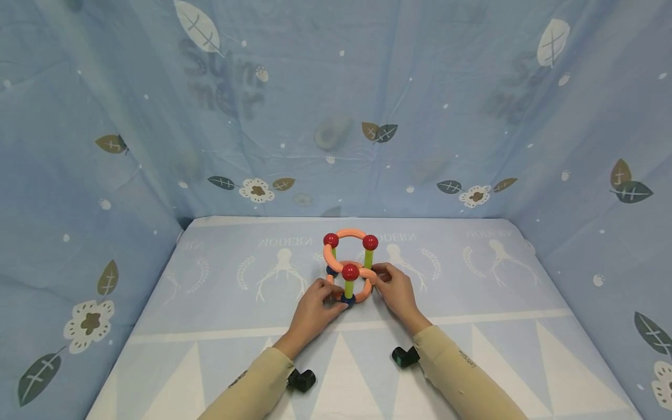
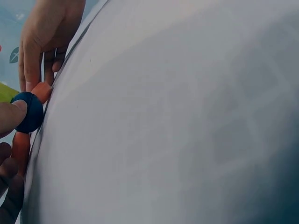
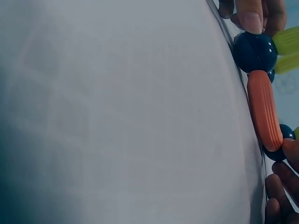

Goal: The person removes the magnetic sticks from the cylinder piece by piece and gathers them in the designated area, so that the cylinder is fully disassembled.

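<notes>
Between both hands stands a ball-and-stick building toy with red balls on top, green upright sticks and orange curved sticks. Blue balls form its lower corners, joined by an orange ring of curved sticks at table level. My left hand pinches the front blue ball, thumb on its side. On the right, my right hand grips the lower rear-right corner, its thumb where an orange curved stick meets a blue ball. Part of that corner is hidden behind the fingers in the head view.
The toy stands on a patterned light cloth covering the table. Blue printed curtains rise at the back and both sides. Black camera mounts show at both wrists.
</notes>
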The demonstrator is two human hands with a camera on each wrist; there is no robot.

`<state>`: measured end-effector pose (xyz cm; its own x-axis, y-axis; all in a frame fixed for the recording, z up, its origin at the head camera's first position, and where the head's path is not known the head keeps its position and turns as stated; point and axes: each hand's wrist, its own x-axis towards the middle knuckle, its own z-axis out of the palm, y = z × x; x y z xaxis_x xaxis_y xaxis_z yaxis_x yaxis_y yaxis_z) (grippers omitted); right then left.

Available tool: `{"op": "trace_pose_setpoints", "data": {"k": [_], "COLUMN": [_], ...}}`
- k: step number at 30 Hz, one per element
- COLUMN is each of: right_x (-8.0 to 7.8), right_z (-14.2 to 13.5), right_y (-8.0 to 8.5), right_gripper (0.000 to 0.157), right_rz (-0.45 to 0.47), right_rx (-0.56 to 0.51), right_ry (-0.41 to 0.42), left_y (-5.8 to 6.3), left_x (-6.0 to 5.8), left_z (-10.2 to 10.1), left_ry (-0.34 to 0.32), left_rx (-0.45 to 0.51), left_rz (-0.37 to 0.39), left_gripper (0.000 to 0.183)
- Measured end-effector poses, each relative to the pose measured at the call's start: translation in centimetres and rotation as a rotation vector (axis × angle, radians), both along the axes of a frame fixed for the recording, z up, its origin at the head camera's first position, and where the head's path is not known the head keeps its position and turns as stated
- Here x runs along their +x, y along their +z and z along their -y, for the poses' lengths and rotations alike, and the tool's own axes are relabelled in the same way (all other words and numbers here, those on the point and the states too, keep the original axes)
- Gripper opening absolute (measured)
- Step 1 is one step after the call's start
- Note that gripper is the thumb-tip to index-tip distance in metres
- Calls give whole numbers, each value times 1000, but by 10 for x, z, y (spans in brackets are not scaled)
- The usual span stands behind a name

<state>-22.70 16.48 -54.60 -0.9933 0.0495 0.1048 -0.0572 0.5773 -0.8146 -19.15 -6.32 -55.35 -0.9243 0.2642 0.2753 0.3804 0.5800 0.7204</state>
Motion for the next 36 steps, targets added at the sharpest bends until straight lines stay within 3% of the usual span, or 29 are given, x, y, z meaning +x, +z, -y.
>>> {"op": "trace_pose_setpoints", "data": {"k": [27, 36], "right_x": [10, 18], "right_z": [-9, -13], "right_y": [4, 12], "right_gripper": [30, 26], "right_rz": [-20, -64], "right_rx": [17, 29], "right_ry": [46, 57], "left_y": [3, 12], "left_x": [1, -2], "left_z": [7, 21], "left_ry": [7, 37], "left_rx": [45, 80], "left_rz": [37, -82], "left_gripper": [28, 34]}}
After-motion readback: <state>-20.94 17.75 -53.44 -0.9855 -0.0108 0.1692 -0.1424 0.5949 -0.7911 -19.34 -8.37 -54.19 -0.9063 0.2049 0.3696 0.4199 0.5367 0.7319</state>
